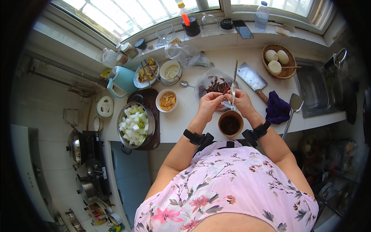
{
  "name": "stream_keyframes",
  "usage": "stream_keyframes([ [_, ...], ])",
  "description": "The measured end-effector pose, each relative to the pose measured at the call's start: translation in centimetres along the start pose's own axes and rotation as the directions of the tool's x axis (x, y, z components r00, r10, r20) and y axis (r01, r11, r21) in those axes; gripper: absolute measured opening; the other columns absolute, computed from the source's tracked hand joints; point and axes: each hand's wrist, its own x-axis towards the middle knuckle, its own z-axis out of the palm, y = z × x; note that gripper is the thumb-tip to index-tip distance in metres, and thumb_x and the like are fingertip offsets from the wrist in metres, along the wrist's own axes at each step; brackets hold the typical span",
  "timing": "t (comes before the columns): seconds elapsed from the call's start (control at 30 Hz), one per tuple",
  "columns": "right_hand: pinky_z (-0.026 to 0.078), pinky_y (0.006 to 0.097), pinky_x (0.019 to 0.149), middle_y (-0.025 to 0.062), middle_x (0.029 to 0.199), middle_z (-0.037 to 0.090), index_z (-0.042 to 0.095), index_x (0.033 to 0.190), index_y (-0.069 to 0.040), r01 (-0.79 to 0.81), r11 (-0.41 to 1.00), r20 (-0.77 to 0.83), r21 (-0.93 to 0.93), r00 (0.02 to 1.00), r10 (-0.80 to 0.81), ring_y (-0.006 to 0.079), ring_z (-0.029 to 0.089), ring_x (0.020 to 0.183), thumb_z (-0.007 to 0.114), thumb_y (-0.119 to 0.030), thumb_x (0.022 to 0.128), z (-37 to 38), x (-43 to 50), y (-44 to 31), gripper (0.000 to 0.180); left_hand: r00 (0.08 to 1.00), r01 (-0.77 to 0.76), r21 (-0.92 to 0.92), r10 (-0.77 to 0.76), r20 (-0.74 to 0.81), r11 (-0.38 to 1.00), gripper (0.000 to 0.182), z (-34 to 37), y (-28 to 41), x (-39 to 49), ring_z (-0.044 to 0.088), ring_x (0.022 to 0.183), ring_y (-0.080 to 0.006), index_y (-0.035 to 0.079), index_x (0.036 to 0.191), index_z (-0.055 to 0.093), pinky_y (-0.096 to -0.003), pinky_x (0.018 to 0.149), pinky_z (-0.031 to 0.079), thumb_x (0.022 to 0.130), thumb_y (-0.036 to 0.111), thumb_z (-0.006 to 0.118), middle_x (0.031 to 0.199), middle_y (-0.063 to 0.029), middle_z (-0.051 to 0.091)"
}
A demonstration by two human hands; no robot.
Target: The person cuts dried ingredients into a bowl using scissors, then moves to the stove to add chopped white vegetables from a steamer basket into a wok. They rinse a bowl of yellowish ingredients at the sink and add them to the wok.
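Note:
My left hand (212, 104) pinches a dried red chili (226, 90) between its fingertips, close against my right hand. In my right hand (241, 102) are scissors (233, 87) with white handles, their blades pointing away from me. Both hands are over the near part of a clear plastic bag (203, 84) that holds dark red dried chilies (217, 86). Just below the hands, near the counter's front edge, stands a brown bowl (231, 123) with dark red pieces inside. How far the scissor blades are apart cannot be told.
To the right lie a cleaver (252, 76), a purple cloth (277, 108) and a spatula (296, 103), with a wicker basket (279, 61) and the sink (314, 87) beyond. At left stand a pot of cut pale vegetable (134, 126), a bowl of orange pieces (167, 100) and a blue kettle (123, 79).

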Motion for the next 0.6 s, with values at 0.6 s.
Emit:
stream_keyframes([
  [0.6,0.048,0.0261,0.073,0.0032,0.087,0.067,0.066,0.099,-0.003,-0.034,0.998,-0.048,0.047,0.998,0.036,0.0108,0.061,0.078,0.068,-0.017,0.090,-0.3,-2.8,0.2,0.017,0.998,0.056,0.201,-0.049,-0.037,0.978,0.017,0.1,-1.6,-2.7,0.064,0.076,-0.0094,0.001,0.100,0.069,-0.0237,0.069,0.057,0.090,0.014,0.069,0.089,-0.0030,0.067],
])
